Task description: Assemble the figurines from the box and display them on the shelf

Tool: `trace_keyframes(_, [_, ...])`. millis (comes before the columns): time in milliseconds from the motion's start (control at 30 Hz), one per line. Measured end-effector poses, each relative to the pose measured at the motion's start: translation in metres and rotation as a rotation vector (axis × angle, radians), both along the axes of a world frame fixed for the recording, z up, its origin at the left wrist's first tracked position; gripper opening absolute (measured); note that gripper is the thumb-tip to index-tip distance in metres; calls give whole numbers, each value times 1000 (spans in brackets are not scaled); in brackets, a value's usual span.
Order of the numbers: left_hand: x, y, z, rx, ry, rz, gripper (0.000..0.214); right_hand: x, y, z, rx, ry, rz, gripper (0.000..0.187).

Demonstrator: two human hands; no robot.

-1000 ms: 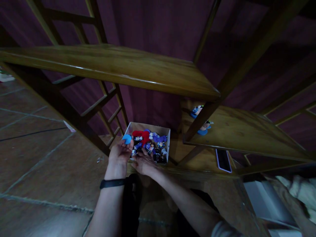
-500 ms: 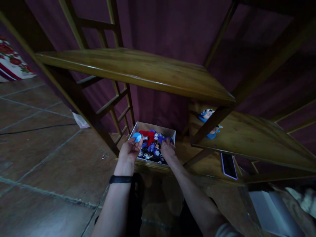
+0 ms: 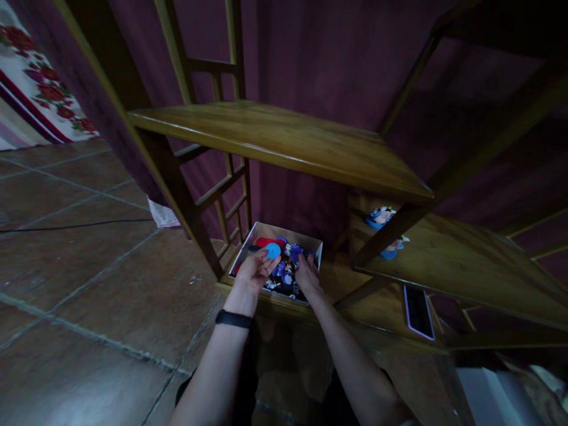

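My left hand [image 3: 256,272] is closed on a flat light-blue disc [image 3: 273,251], pinched at its edge above the left part of an open cardboard box [image 3: 290,229]. Small blue, white and dark figurines [image 3: 284,271] fill much of the box, with red pieces [image 3: 265,242] near its back left. Over at the right side, my right hand [image 3: 307,274] reaches in with curled fingers among the figurines. Its fingertips are partly hidden, and what they grip cannot be made out.
The box stands on the low board of a wooden shelf unit, beneath a higher shelf [image 3: 284,133]. Two blue-based figurines [image 3: 380,217] sit on a shelf to the right. A phone [image 3: 418,312] lies lower right. A cable [image 3: 80,225] crosses the tiled floor.
The view has shifted, so the shelf appears farther right. My left hand has moved right over the box with the blue disc, which is turned flatter. My right hand stays in the box.
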State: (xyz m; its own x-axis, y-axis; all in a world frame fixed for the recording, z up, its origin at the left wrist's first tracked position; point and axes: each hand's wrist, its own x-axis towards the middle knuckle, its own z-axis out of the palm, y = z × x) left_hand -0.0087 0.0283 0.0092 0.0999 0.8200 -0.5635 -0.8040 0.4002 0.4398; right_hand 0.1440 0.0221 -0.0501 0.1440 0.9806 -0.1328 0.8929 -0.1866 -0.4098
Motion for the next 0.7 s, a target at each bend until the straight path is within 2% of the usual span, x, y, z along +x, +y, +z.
trace_keyframes(100, [3, 0, -3, -1, 26, -1, 14, 5, 4, 5, 57, 143, 7, 37])
trace_keyframes(167, [6, 0, -5, 8, 42, -8, 12, 7, 9, 12, 134, 313, 0, 32])
trace_keyframes(333, [14, -3, -6, 55, 56, -55, 13, 6, 10, 30, 230, 1046, 5, 36])
trace_keyframes(400, [17, -4, -6, 72, 51, -64, 13, 4, 5, 34, 239, 1208, 1, 37])
trace_keyframes(467, [20, -6, -5, 85, 51, -61, 11, 2, 1, 37, 247, 1227, -3, 38])
trace_keyframes(600, [25, -6, -9, 95, 31, -69, 7, 0, -1, 38, 316, 1084, -26, 38])
trace_keyframes(700, [28, -5, -13, 108, 32, -69, 6, 0, 2, 36, 360, 1121, -51, 35])
